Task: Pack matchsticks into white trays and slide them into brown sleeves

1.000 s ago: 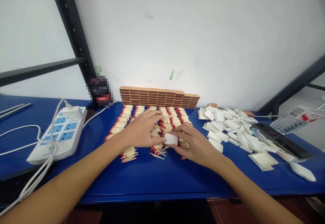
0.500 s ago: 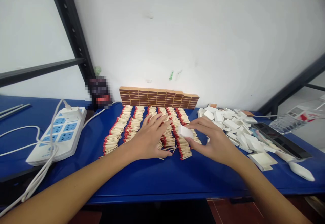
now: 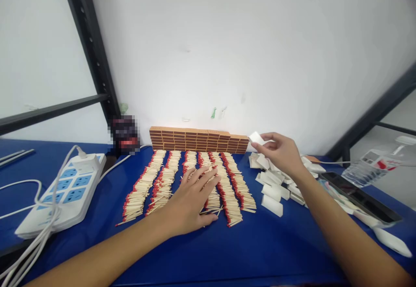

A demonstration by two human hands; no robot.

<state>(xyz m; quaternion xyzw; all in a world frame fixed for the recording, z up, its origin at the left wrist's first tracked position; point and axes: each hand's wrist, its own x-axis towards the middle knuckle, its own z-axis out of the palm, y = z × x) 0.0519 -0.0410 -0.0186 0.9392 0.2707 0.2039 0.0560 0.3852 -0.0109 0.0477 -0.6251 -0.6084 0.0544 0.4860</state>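
My right hand (image 3: 283, 153) pinches a small white matchbox tray (image 3: 256, 138) between thumb and fingers, raised above the back of the table near the end of the matchbox stack. My left hand (image 3: 196, 198) rests over the middle rows of red-tipped matches (image 3: 143, 191), fingers stretched out and spread, covering part of them. I cannot tell whether its palm presses on the matches. Below and around my right hand lies a loose pile of white trays (image 3: 272, 206), partly hidden by my wrist and forearm.
A low wall of stacked matchboxes (image 3: 198, 140) with brown sides stands against the white wall. A white power strip (image 3: 86, 200) with cables is on the left. To the right lie a dark phone-like slab (image 3: 357, 196), a clear plastic bottle (image 3: 367, 172) and a white-handled item (image 3: 391, 239).
My right hand has moved away from the match rows, back and up to the right, still holding the white tray. My left hand stays over the matches. The view has tilted upward slightly.
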